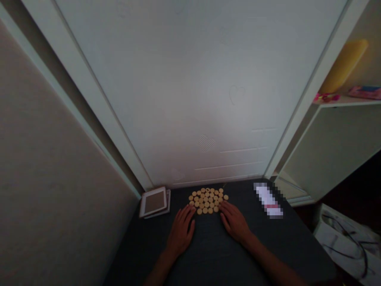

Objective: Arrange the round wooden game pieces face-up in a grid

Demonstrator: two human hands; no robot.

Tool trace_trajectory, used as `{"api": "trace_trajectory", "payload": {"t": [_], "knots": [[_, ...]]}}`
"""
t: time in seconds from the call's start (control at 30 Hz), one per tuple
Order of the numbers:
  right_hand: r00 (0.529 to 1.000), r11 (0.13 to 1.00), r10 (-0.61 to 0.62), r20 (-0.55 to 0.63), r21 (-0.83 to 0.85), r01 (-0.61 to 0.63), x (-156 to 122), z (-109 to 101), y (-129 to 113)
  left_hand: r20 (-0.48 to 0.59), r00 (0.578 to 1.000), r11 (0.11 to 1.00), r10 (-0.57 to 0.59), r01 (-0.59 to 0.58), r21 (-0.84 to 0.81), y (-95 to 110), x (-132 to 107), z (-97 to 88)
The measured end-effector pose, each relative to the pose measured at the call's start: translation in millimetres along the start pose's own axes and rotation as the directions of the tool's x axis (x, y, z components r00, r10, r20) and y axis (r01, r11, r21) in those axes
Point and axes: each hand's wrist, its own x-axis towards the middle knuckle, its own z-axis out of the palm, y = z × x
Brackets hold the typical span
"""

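Discs (208, 200): pale, wood-like, matt, with smooth flat faces on my feed.
Desk (208, 254): dark matt top with a fine, even texture.
Square frame (154, 201): smooth white rim around a dull brown, card-like centre.
Wall panel (190, 99): smooth white paint with a slight sheen.
Yellow roll (343, 65): soft matt surface, possibly foam; I see it too blurred to be sure.

Pale wall (190, 79), white shelves (342, 102) (dim light)
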Motion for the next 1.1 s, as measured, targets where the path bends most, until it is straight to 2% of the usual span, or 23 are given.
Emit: {"api": "trace_trajectory", "payload": {"t": [0.1, 0.27, 0.4, 0.57, 0.7, 0.8, 0.93, 1.1], "knots": [[0.999, 1.0, 0.015, 0.048, 0.004, -0.015, -15.1, -3.2, -6.0, 0.037, 0.999, 1.0, -0.007, 0.007, 0.003, 2.6, -12.7, -3.0], [0.997, 0.999, 0.046, 0.063, 0.006, -0.047, -16.7, -3.6, -10.0, 0.053, 0.998, 0.999, -0.041, 0.04, 0.017, 9.0, -11.5, -3.3], [0.997, 0.997, 0.071, 0.022, 0.019, -0.072, -18.6, -3.0, -7.7, 0.021, 0.998, 0.998, -0.061, 0.061, -0.009, 8.9, -11.3, -3.8], [0.981, 0.981, 0.189, -0.048, 0.062, -0.186, -15.4, -1.9, -1.4, -0.053, 0.995, 0.992, -0.089, 0.084, -0.098, 5.9, -15.3, -5.4], [0.984, 0.981, 0.175, 0.022, 0.075, -0.177, 18.8, -2.0, 9.3, -0.127, 0.983, 0.982, -0.13, 0.111, -0.15, 4.1, -16.1, -5.6], [0.985, 0.988, 0.134, 0.112, 0.067, -0.142, 63.3, -0.1, 19.5, -0.166, 0.972, 0.977, -0.164, 0.137, -0.164, 3.9, -15.4, -5.1], [0.966, 0.997, 0.049, 0.256, 0.045, -0.062, 119.3, 8.7, 26.7, -0.159, 0.973, 0.978, -0.167, 0.144, -0.148, 4.4, -15.8, -5.1], [0.919, 0.999, 0.043, 0.392, -0.009, -0.042, 150.4, 25.1, 26.5, -0.15, 0.975, 0.977, -0.162, 0.138, -0.16, 4.0, -17.7, -6.2]]}}
